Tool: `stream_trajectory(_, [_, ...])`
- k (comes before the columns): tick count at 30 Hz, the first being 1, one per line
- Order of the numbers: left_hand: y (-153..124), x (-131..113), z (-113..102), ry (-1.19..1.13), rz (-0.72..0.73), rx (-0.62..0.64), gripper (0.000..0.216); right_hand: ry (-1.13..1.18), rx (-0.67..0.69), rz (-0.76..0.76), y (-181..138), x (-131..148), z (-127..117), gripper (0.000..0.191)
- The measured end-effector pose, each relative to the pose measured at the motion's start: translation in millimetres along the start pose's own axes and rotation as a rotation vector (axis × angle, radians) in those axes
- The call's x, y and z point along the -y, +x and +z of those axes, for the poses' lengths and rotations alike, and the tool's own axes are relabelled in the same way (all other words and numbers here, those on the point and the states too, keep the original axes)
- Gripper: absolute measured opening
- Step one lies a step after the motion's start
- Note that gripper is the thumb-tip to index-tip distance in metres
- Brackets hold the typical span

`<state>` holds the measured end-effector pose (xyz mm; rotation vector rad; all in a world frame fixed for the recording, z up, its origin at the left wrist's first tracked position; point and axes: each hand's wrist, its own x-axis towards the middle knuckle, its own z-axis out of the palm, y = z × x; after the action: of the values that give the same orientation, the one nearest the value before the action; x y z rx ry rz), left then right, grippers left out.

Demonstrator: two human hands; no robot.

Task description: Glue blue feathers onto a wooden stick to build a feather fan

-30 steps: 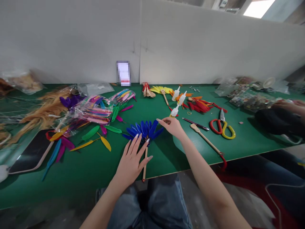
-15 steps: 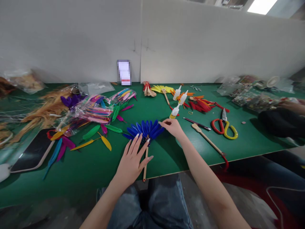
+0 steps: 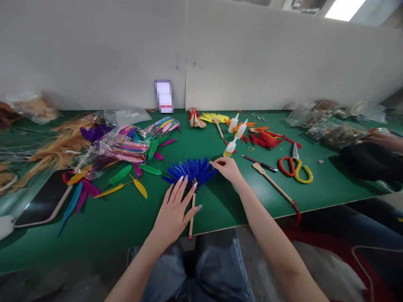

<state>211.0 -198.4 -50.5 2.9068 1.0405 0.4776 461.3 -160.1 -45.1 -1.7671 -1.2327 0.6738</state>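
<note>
The blue feather fan (image 3: pixel 190 168) lies flat on the green surface (image 3: pixel 126 218), directly ahead of the person and between the two hands. Its thin wooden stick (image 3: pixel 190 228) sets the long axis: the axis runs from the near edge of the surface away from the person, almost straight, with the feathers spread at the far end and the free end of the stick pointing back at the body.

The left hand (image 3: pixel 174 214) is the nearer one. It rests palm down with its fingers spread. The fingertips (image 3: pixel 183 179) touch the base of the feathers, and the stick passes under the outer fingers on the right side of the hand.

The right hand (image 3: pixel 229 168) lies to the right of the fan, at the level of the feathers. Its thumb and forefinger close on the tip of the outermost right feather; the remaining fingers are curled.

A small white glue bottle with a yellow base (image 3: pixel 231 147) stands just beyond the right hand. Red-and-yellow-handled scissors (image 3: pixel 296 170) lie well apart, further right.
</note>
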Motion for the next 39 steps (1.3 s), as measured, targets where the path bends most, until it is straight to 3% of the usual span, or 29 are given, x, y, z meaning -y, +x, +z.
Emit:
stream_trajectory(19, [0.6,-0.7,-1.8,-0.028,-0.003,-0.009,0.054,-0.040,-0.021,-0.018,-1.8,-2.7,0.1,0.029])
stream_trajectory(28, [0.6,-0.9,-2.0,-0.016,-0.004,0.006,0.055,-0.037,0.000,-0.002,-4.6,3.7,-2.8,0.047])
stream_trajectory(39, [0.0,-0.2,-1.1,-0.034,-0.006,-0.012,0.054,-0.044,0.007,-0.070,-2.5,-0.8,2.4,0.035])
